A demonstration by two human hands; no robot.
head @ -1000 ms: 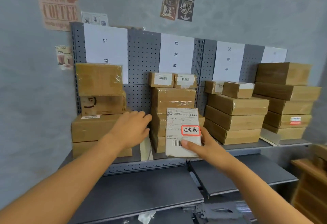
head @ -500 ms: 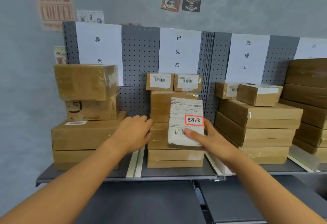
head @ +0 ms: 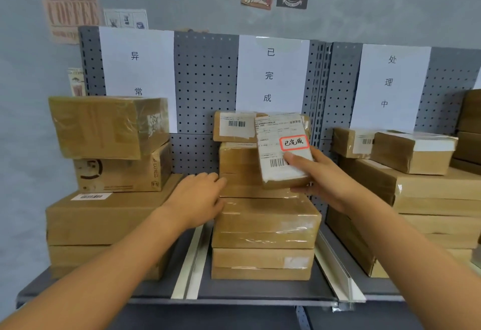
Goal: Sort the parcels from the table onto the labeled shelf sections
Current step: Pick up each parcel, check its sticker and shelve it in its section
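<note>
One parcel (head: 283, 152) was gripped in right hand (head: 325, 181), level with the middle stack (head: 263, 223), not yet placed; left hand (head: 197, 199) lay relaxed against it. Table unseen.

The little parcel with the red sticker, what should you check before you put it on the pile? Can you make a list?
1. Grip: the right hand holds the small parcel, thumb over its label. Ok.
2. Sticker match: its red-framed sticker reads the same characters as the middle sign. Ok.
3. Right section: the parcel is in front of the middle stack, between the white dividers. Ok.
4. Landing room: two small boxes already sit on top; free space there is hidden. Cannot tell.
5. Steadying: the left hand is at the stack's left side; firm contact is unclear. Cannot tell.
</note>
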